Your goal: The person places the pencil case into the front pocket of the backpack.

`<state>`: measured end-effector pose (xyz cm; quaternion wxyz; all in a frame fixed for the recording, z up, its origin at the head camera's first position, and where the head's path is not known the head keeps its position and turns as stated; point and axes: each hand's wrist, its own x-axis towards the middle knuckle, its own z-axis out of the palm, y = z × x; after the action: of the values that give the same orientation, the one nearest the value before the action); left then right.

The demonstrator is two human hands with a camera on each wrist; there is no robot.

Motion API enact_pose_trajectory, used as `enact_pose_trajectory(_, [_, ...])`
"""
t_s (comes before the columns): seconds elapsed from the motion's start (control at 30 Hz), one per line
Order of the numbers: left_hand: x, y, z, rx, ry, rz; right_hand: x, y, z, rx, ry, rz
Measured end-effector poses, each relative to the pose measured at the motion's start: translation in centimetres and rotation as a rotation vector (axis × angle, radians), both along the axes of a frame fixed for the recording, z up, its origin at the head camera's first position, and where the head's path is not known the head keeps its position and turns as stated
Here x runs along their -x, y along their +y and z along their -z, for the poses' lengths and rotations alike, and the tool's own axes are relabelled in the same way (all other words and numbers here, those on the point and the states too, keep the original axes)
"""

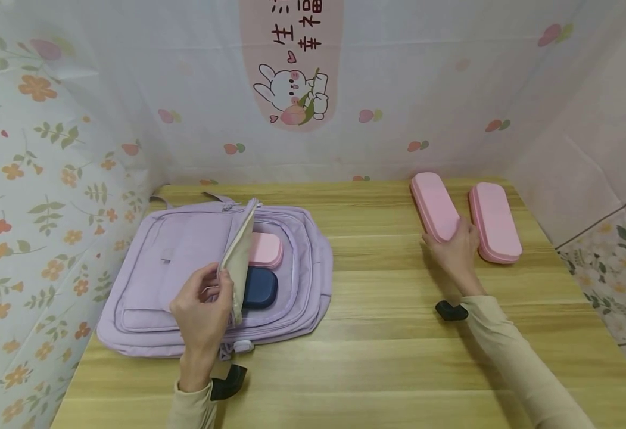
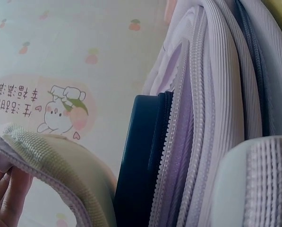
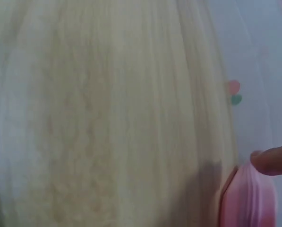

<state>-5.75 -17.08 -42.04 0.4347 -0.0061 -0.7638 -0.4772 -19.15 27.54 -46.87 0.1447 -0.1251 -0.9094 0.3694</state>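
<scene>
A lilac backpack (image 1: 195, 238) lies on the left of the table with its front pocket unzipped. My left hand (image 1: 205, 301) pinches the edge of the pocket flap (image 1: 241, 256) and holds it raised. Inside the pocket sit a pink case (image 1: 266, 249) and a navy case (image 1: 261, 288), both partly hidden by the flap. The left wrist view shows the navy case (image 2: 136, 156) beside the zipper teeth. At the right, my right hand (image 1: 456, 253) grips the near end of a pink pencil case (image 1: 433, 202), thumb on one side. That case lies on the table.
A second pink pencil case (image 1: 496, 220) lies just right of the gripped one. Wooden tabletop (image 1: 366, 310) stretches between the backpack and the cases. Printed cloth (image 1: 388, 89) hangs along the back and left sides.
</scene>
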Motion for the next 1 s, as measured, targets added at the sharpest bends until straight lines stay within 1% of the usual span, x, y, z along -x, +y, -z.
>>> enact_pose_trajectory(0.23, [0.0,0.1,-0.1,-0.015,-0.006,0.018,0.2,1.2,0.8,0.003,-0.072,0.023])
enact_pose_trajectory(0.37, [0.0,0.1,-0.2,-0.022,-0.007,0.020,0.0,1.2,0.9,0.008,-0.071,0.028])
enact_pose_trajectory(0.5, [-0.1,0.2,-0.2,-0.031,-0.017,0.019,-0.1,1.2,1.2,0.008,-0.045,0.037])
enact_pose_trajectory(0.63, [-0.1,0.3,-0.4,-0.034,-0.021,0.020,-0.2,1.4,1.6,0.009,0.032,0.065])
enact_pose_trajectory(0.73, [-0.2,0.4,-0.5,-0.031,-0.023,0.021,-0.4,1.6,1.7,0.032,0.084,0.095])
enact_pose_trajectory(0.83, [-0.2,0.4,-0.5,-0.029,-0.027,0.022,-0.6,1.8,1.8,0.057,0.096,0.112])
enact_pose_trajectory(1.0, [-0.2,0.3,-0.4,-0.031,-0.039,0.015,-0.8,1.9,1.8,0.055,0.101,0.095])
